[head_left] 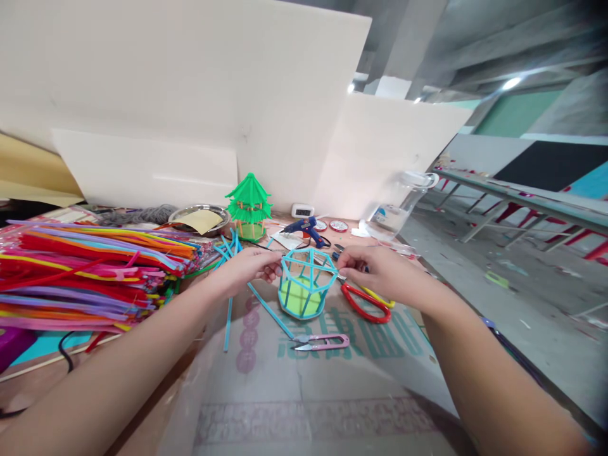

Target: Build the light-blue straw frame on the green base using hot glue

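Observation:
A small light-blue pipe-cleaner frame [309, 286], shaped like a many-sided cage with spokes across its top, stands over a yellow-green base. On its left side, my left hand [254, 265] has curled fingers, with the fingertips at the top rim. My right hand [368, 266] pinches the rim's right corner between thumb and fingertips. Just below the right hand lie red-handled scissors [365, 311], partly hidden by it. Pink thread snips [323, 342] rest in front of the frame. Loose blue pipe cleaners [270, 310] lie near my left hand.
Bundled coloured pipe cleaners [85, 272] fill the left side. Behind the frame stand a green pagoda model [249, 206], a blue glue gun [306, 229], a small white clock [303, 210] and a clear plastic jug [394, 206]. A metal dish [222, 218] and white boards [190, 82] are at the back.

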